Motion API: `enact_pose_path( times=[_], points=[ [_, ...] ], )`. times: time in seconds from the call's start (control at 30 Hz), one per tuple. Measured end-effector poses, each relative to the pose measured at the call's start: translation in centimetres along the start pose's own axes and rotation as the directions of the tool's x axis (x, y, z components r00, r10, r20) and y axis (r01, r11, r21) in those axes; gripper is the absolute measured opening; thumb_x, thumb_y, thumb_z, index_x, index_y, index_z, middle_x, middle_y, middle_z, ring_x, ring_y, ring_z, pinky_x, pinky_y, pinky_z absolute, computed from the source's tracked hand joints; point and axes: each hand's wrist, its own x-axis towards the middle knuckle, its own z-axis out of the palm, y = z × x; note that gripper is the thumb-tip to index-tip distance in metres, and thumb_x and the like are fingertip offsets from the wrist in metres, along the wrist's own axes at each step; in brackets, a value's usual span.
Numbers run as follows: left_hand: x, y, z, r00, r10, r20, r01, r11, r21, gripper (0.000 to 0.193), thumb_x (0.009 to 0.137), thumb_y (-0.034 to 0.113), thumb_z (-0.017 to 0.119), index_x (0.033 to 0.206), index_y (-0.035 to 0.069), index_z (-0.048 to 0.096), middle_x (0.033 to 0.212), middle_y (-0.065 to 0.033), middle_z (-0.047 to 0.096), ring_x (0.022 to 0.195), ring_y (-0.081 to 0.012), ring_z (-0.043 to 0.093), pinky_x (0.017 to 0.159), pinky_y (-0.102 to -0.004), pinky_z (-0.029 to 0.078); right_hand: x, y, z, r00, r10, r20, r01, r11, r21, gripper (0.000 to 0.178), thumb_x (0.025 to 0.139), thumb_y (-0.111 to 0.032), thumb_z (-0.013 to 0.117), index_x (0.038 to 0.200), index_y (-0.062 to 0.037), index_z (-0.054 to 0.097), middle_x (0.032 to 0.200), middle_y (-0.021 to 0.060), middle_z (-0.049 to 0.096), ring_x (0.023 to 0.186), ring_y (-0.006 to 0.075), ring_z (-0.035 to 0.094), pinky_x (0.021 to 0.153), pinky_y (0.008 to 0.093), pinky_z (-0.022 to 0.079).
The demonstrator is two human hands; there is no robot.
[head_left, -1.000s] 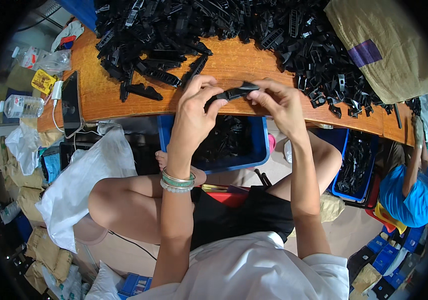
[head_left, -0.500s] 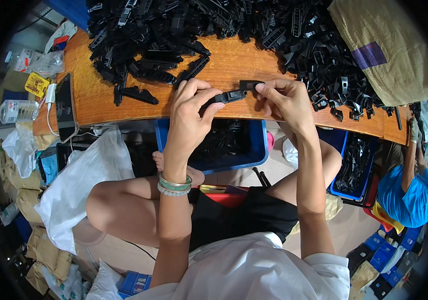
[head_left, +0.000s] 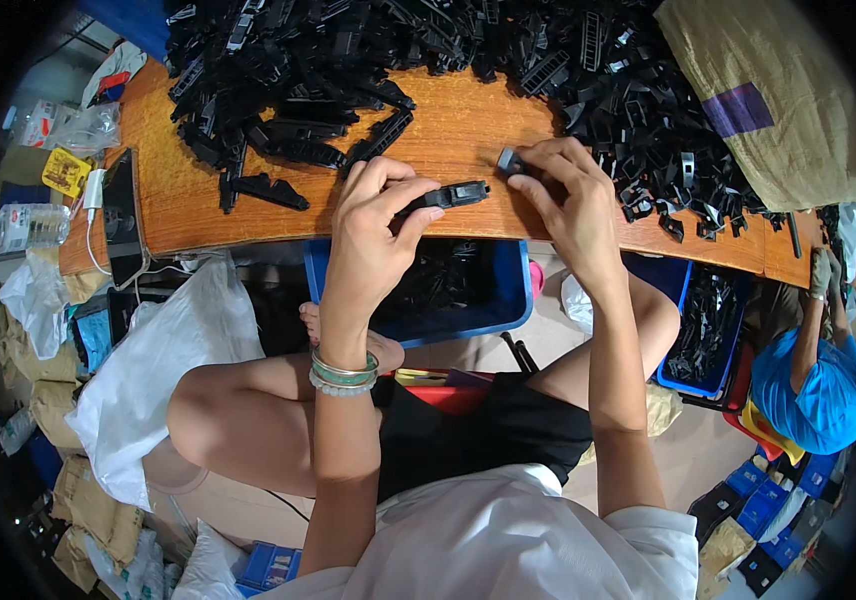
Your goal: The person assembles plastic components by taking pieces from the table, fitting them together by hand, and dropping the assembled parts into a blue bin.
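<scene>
Between thumb and fingers, my left hand grips a long black plastic part just above the table's near edge. My right hand pinches a small black plastic piece whose end catches the light. A short gap separates the two pieces. Beyond my left hand lies a heap of long black plastic parts. A second heap, of smaller black clips, spreads to the right of my right hand. Fingers partly cover both held pieces.
Below the wooden table stand a blue bin with black parts and another blue bin further right. A tan woven sack lies at the far right. On the left are a tablet and plastic bottle. A co-worker in blue sits right.
The small piece in my right hand has turned, from lying flat and near the long part to pointing up and away from it. My left hand still holds the long part.
</scene>
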Motion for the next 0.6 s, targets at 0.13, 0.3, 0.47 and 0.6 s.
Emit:
enact_pose_path(
  times=[0.13, 0.3, 0.47, 0.6],
  points=[
    [-0.1, -0.2, -0.1, 1.0, 0.007, 0.011, -0.007, 1.0, -0.024, 0.021, 0.071, 0.002, 0.073, 0.091, -0.002, 0.068, 0.088, -0.0087, 0.058, 0.083, -0.0241, 0.053, 0.072, -0.0347, 0.044, 0.2, -1.2, -0.5, 0.971, 0.007, 0.238, -0.067, 0.967, 0.245, 0.026, 0.077, -0.007, 0.072, 0.101, 0.0022, 0.068, 0.085, 0.0127, 0.061, 0.073, 0.0266, 0.059, 0.067, 0.0325, 0.046],
    [-0.1, 0.0, 0.0, 0.999, -0.016, 0.034, 0.017, 1.0, -0.013, 0.02, 0.071, 0.002, 0.073, 0.09, -0.003, 0.068, 0.086, -0.0092, 0.058, 0.081, -0.0247, 0.053, 0.073, -0.0346, 0.044, 0.6, -1.1, 0.2, 0.954, -0.045, 0.295, -0.039, 0.962, 0.272, 0.026, 0.075, -0.007, 0.073, 0.1, 0.0017, 0.069, 0.086, 0.0113, 0.06, 0.078, 0.0259, 0.059, 0.069, 0.0326, 0.046],
    [0.0, -0.3, 0.2, 0.997, 0.052, 0.056, -0.052, 0.999, -0.001, 0.031, 0.066, 0.001, 0.077, 0.095, -0.003, 0.069, 0.089, -0.0088, 0.059, 0.081, -0.0218, 0.054, 0.073, -0.0309, 0.045, 0.0, -1.3, 1.7, 0.97, -0.147, 0.192, 0.077, 0.941, 0.328, 0.027, 0.073, -0.007, 0.074, 0.099, -0.0004, 0.071, 0.093, 0.0112, 0.06, 0.086, 0.0281, 0.059, 0.074, 0.0371, 0.048],
    [-0.3, -0.2, -1.0, 0.993, -0.018, 0.114, 0.052, 0.954, -0.296, 0.057, 0.057, 0.01, 0.085, 0.109, -0.003, 0.066, 0.098, -0.0072, 0.06, 0.081, -0.0133, 0.054, 0.072, -0.0259, 0.044, -3.2, -2.6, 0.6, 0.94, -0.15, 0.307, 0.009, 0.908, 0.419, 0.025, 0.075, -0.006, 0.072, 0.099, 0.0008, 0.069, 0.094, 0.0126, 0.061, 0.087, 0.0295, 0.06, 0.074, 0.0369, 0.048]
  ],
)
